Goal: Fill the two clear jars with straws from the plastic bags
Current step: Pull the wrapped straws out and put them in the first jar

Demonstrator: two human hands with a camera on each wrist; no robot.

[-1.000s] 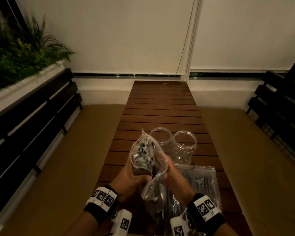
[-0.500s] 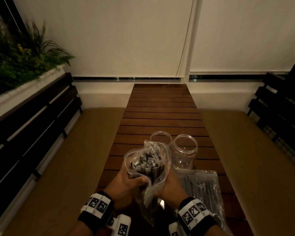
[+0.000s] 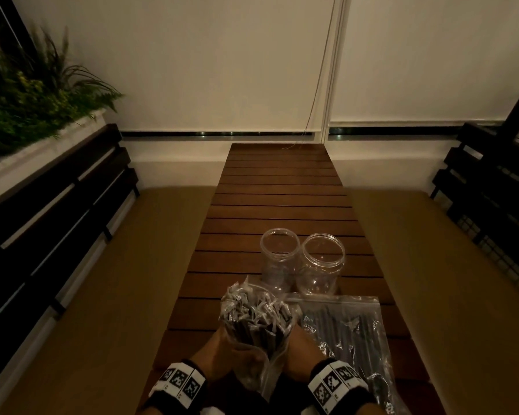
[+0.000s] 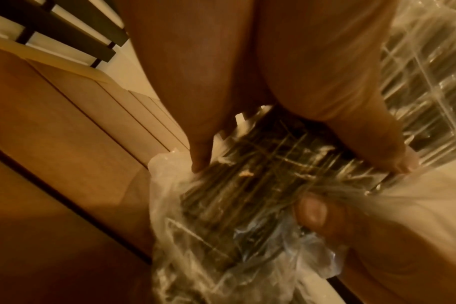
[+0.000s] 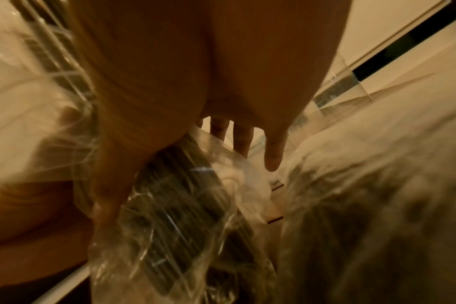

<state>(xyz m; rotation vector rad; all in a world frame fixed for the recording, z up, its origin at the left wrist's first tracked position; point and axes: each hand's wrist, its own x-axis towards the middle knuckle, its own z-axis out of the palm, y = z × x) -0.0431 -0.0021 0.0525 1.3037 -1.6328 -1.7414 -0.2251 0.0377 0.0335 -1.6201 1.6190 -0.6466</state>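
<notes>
Two clear jars, one on the left (image 3: 279, 259) and one on the right (image 3: 322, 265), stand open and empty side by side on the slatted wooden table (image 3: 282, 199). Just in front of them I hold a clear plastic bag of dark straws (image 3: 253, 322) upright, with white wrapper ends poking out of its open top. My left hand (image 3: 222, 350) grips its left side and my right hand (image 3: 297, 342) grips its right side. In the left wrist view, finger and thumb wrap the bag (image 4: 234, 205). In the right wrist view, my thumb (image 5: 109, 185) presses the crinkled bag (image 5: 174, 216).
A second zip bag of dark straws (image 3: 345, 330) lies flat on the table, right of my hands and below the jars. Tan cushioned benches (image 3: 87, 295) flank the table, with dark slatted backrests (image 3: 51, 205) and a planter (image 3: 27, 94) at the left.
Both hands have drawn the bag down and toward me, away from the jars. The jar mouths, partly covered before, are now in full view. The bag stands more upright.
</notes>
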